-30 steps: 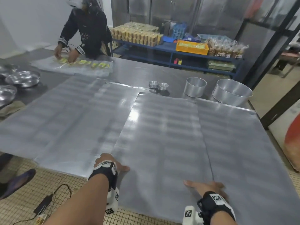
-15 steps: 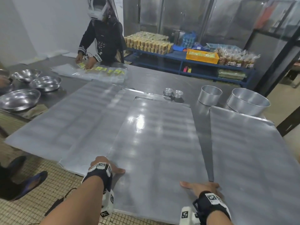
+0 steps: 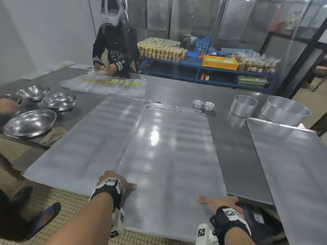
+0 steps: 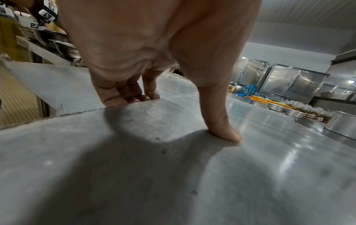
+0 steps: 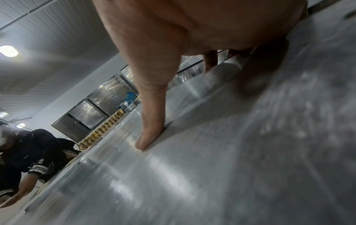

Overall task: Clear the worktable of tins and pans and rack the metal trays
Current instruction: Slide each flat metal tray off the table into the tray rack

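On the steel worktable (image 3: 235,147), bare between sheets, the middle metal tray (image 3: 169,156) overhangs the near edge, my left hand (image 3: 113,179) and right hand (image 3: 221,203) gripping its side edges, thumbs on top, fingers curled under.

left hand (image 3: 113,181) fingers under tray (image 3: 169,156) edge

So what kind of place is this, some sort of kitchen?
Probably a commercial bakery or food-packing kitchen: a big steel worktable spread with flat metal trays, round cake tins, and shelves of bagged baked goods at the back.
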### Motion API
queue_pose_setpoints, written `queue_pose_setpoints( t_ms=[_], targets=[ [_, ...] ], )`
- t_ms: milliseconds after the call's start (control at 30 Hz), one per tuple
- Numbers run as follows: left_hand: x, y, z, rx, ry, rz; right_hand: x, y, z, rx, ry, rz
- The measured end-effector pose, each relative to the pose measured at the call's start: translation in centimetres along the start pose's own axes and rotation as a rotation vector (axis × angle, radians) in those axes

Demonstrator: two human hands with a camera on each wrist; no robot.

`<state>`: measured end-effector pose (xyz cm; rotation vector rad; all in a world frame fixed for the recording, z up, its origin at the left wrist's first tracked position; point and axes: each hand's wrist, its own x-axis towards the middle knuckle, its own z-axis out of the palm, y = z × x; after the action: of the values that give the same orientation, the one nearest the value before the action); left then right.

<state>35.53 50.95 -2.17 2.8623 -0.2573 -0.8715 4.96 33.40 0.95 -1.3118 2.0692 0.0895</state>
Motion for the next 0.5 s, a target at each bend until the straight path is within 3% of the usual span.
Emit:
queue_pose_setpoints(
  t_ms=[167,300,400,500],
  targets=[
    [3.5,-0.8,-1.0,0.070,0.030,-0.006,-1.9,-1.8,2.0,0.002,0.026,-0.032],
    [9.2,-1.4,0.7,0.104,0.024,0.003,-2.2,-2.9,3.4,-0.011,0.046,-0.010],
    [4.3,-1.2,-2.4,0.044,0.051,0.016,-2.2,-3.6,4.2,-0.010,0.062,-0.015],
    [2.9,-0.8,-3.4,-0.008,0.064,-0.006,-1.8,-4.2,4.9,-0.017,0.080,-0.024]
  ],
)
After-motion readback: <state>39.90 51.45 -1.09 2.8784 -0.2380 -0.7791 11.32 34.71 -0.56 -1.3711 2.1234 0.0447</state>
